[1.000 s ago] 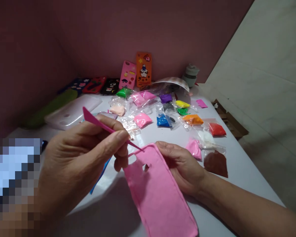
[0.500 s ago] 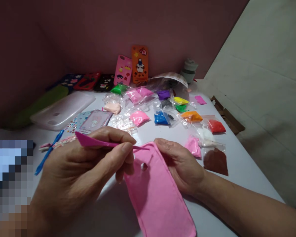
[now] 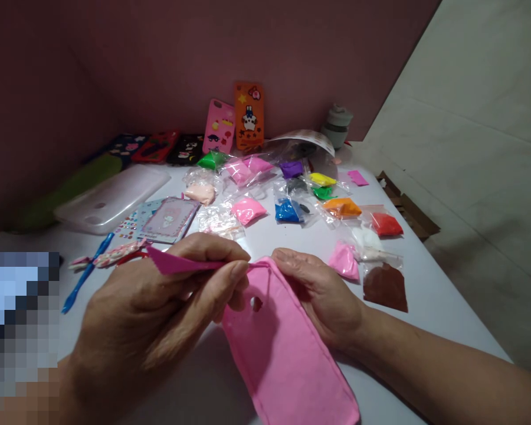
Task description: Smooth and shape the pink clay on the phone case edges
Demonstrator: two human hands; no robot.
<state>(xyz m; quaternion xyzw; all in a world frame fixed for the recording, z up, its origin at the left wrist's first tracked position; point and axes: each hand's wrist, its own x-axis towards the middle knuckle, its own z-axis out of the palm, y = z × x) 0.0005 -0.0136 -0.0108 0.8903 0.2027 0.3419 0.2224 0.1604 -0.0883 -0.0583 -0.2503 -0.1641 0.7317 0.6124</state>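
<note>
Between thumb and fingers, my left hand pinches a magenta plastic modelling tool. The tool's thin tip lies at the upper edge of a pink clay-covered phone case, close to the top right corner. Wrapped round the case's right side is my right hand, thumb along the rim, with its other fingers hidden behind. The case is tilted, its lower end toward me, and has a small round hole near the top. A raised rim of clay runs round its edge.
Bags of coloured clay, including blue, orange and brown, spread over the white table. A translucent case and a blue tool lie left. Decorated cases lean on the back wall, near a lidded bottle.
The magenta tool has moved slightly right and its tip has come up from the case's inner face to the top edge. The case has shifted a little in my right hand's hold.
</note>
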